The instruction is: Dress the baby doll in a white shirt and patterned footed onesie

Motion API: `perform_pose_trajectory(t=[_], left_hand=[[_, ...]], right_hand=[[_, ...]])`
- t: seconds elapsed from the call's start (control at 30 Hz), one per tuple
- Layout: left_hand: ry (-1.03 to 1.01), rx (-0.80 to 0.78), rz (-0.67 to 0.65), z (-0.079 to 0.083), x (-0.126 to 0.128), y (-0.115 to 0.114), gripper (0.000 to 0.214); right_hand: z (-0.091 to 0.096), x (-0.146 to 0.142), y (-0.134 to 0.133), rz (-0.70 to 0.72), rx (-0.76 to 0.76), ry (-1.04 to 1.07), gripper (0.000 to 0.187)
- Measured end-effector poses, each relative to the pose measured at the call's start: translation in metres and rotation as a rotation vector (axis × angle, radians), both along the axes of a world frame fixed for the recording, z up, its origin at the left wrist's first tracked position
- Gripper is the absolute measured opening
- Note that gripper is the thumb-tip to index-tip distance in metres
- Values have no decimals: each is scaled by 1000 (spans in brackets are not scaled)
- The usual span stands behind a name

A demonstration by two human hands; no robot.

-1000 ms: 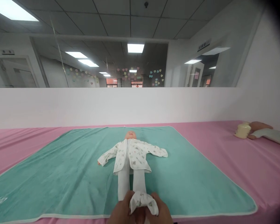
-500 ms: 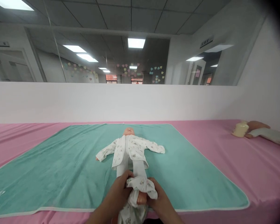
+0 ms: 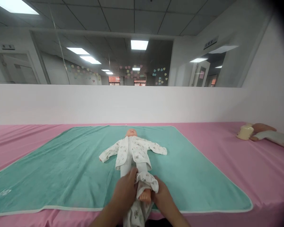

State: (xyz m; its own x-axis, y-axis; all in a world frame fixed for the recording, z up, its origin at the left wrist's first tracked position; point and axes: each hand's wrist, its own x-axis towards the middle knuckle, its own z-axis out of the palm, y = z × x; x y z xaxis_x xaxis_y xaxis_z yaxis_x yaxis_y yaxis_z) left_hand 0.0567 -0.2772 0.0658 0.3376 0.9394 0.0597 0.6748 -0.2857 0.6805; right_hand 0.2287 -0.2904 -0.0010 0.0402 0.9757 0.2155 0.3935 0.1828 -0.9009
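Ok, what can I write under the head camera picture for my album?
A doll lies on a green blanket, bare foot poking from cloth held by left hand and right hand.

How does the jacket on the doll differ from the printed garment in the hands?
The jacket lies spread over the doll's torso, front parted; the printed garment is bunched at one foot.
The jacket is untouched; the left hand and right hand grip the printed garment.
Both are white with small printed motifs.
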Motion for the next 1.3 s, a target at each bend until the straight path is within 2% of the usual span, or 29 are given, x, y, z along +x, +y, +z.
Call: perform_pose_trajectory(t=[0.1,0.13,0.2,0.27,0.33,0.4,0.47,0.6,0.67,0.73,0.8,0.93,1.03,1.1,1.2,1.3], left_hand=[[303,247,42,-5,-5,14,30],[355,285,44,-7,-5,19,33],[376,304,32,-11,-5,26,32],[270,273,22,-11,-6,32,25],[74,182,-3,-6,-10,35,15],[-102,37,-43,3,-15,37,7],[-209,-119,-86,13,-21,36,10],[-432,-375,-139,27,-25,26,27],[-551,-446,-181,28,-25,19,31],[-590,-469,-190,26,-28,11,34],[-524,-450,-144,23,-37,2,35],[-352,-421,-76,17,-66,-12,34],[-412,-417,-46,19,-86,-12,32],[-512,-408,-1,23,-91,-7,32],[-696,-429,49,26,-88,3,30],[-900,-474,28,27,-75,16,29]], right_hand=[[10,9,1,-56,-28,-84,12],[15,11,1,-30,-39,-76,11],[24,13,2,110,-41,-8,12],[31,18,5,304,-52,79,21],[35,25,11,439,-96,141,31],[39,31,19,463,-132,145,36],[45,32,26,463,-112,117,33],[65,12,32,544,-73,73,32],[73,-1,35,556,-60,-31,26],[74,-8,39,552,-8,-161,16],[69,-8,46,505,62,-212,6],[50,4,58,362,100,-143,4],[46,11,60,360,61,-119,3],[52,13,59,431,-3,-143,5],[74,12,55,608,-105,-212,13],[96,0,55,684,-99,-173,30]])
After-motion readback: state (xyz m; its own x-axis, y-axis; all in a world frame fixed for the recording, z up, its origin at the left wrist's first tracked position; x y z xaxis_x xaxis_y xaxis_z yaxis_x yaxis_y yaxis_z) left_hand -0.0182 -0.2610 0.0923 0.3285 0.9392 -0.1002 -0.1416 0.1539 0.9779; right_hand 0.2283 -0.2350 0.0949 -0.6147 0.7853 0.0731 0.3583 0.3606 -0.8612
